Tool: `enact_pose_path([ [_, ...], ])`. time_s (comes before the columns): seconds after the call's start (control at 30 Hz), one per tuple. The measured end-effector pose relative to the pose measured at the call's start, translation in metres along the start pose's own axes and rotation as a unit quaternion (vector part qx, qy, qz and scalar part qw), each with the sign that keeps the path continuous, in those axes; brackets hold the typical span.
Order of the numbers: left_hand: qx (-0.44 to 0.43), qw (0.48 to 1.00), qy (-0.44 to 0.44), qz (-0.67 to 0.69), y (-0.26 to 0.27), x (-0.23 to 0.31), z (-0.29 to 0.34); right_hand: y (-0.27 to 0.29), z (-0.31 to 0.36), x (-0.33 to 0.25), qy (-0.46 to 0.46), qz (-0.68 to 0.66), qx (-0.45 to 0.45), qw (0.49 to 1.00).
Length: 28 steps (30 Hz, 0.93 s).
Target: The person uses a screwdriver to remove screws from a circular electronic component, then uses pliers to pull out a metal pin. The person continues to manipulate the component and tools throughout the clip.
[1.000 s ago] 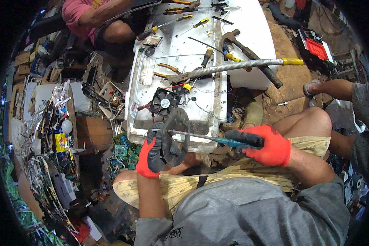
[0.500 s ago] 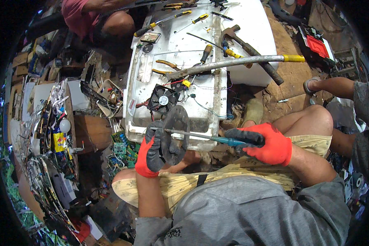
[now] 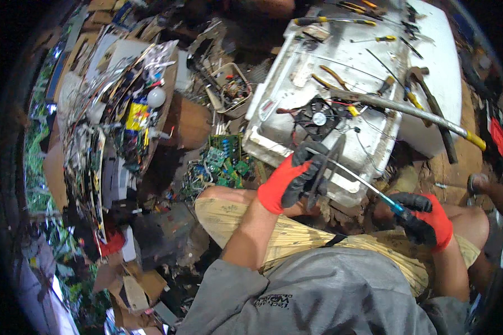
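My left hand [image 3: 300,177], in a red and black glove, is closed round a dark round disc-shaped part [image 3: 326,172]. The disc is seen nearly edge-on, and its far side is hidden. My right hand [image 3: 422,222], gloved the same way, grips the teal handle of a screwdriver [image 3: 360,181]. Its long metal shaft slants up to the left across the disc, with the tip end close to my left fingers. Just beyond the disc, a black cooling fan [image 3: 318,118] with wires lies on the white foam slab [image 3: 268,146].
On the slab are a hammer [image 3: 439,114], a grey metal tube with a yellow end [image 3: 408,109], pliers [image 3: 332,78] and several screwdrivers. Green circuit boards [image 3: 223,162] lie left of my knee. Farther left is a heap of wires and scrap [image 3: 103,128].
My view has swung left, so the slab appears farther right. The disc has turned from nearly face-on to nearly edge-on. The screwdriver slopes more steeply, and my right hand sits farther from the disc.
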<state>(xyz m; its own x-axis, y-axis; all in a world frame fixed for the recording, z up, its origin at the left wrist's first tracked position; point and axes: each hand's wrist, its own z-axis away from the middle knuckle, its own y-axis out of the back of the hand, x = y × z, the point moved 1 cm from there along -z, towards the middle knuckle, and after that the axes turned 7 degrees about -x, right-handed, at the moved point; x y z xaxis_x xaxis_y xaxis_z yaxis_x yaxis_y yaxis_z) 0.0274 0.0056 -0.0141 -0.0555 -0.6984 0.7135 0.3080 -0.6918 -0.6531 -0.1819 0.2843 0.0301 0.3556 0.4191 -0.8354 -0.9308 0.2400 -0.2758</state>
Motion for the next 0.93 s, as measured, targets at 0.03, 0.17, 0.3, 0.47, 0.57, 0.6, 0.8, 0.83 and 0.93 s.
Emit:
enact_pose_path([
  [0.03, -0.008, 1.000, -0.008, -0.011, 0.002, 0.000, 0.001, -0.002, -0.001, -0.001, -0.002, -0.002, -0.002, 1.000],
  [0.17, 0.013, 0.999, -0.024, -0.043, -0.003, -0.010, 0.003, 0.004, 0.004, 0.001, -0.074, -0.061, -0.002, 0.995],
  [0.3, -0.025, 0.998, -0.019, -0.059, -0.014, -0.006, 0.004, 0.008, 0.007, 0.000, -0.093, -0.066, 0.010, 0.993],
  [0.47, -0.031, 0.995, -0.057, -0.077, -0.016, -0.003, 0.002, 0.022, 0.020, 0.056, 0.067, 0.101, 0.138, 0.983],
  [0.57, -0.020, 0.989, -0.089, -0.117, -0.006, -0.015, -0.001, 0.028, 0.029, 0.049, 0.036, 0.165, 0.165, 0.972],
  [0.6, -0.017, 0.985, -0.101, -0.138, -0.007, -0.013, -0.003, 0.026, 0.026, 0.042, 0.072, 0.265, 0.149, 0.950],
  [0.8, 0.021, 0.976, -0.110, -0.189, -0.009, -0.016, -0.002, -0.008, 0.012, 0.008, 0.268, 0.560, 0.159, 0.768],
  [0.83, 0.014, 0.983, -0.096, -0.156, -0.008, -0.017, -0.002, -0.008, 0.007, 0.006, 0.245, 0.523, 0.145, 0.803],
  [0.93, -0.005, 0.994, -0.072, -0.085, -0.012, -0.017, -0.001, 0.042, 0.018, 0.047, -0.017, 0.107, 0.097, 0.989],
])
